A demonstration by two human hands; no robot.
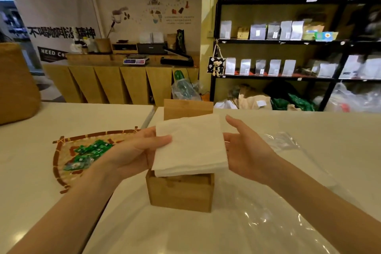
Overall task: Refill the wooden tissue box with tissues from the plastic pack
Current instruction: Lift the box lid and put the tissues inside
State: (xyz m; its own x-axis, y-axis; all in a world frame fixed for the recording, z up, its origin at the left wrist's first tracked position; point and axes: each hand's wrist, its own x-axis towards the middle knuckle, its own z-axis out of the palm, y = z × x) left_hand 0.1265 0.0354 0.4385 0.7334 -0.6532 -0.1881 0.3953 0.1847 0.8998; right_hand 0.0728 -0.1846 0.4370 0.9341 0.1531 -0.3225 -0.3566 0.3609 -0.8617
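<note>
A wooden tissue box (pixel 180 193) stands open on the white table in front of me. A white stack of tissues (pixel 190 145) hovers just above its opening, tilted toward me. My left hand (pixel 142 148) grips the stack's left edge, thumb on top. My right hand (pixel 245 148) is at the stack's right edge with fingers spread; its fingertips seem to touch the side. The clear plastic pack (pixel 266 218) lies flat and empty on the table to the right and near side of the box. A wooden lid piece (pixel 187 108) stands upright behind the stack.
A woven bamboo tray (pixel 61 163) with several green sachets (pixel 88 154) lies to the left, close to my left forearm. A brown woven bag (pixel 16 86) sits at the far left. Shelves with pouches stand beyond the table's far edge.
</note>
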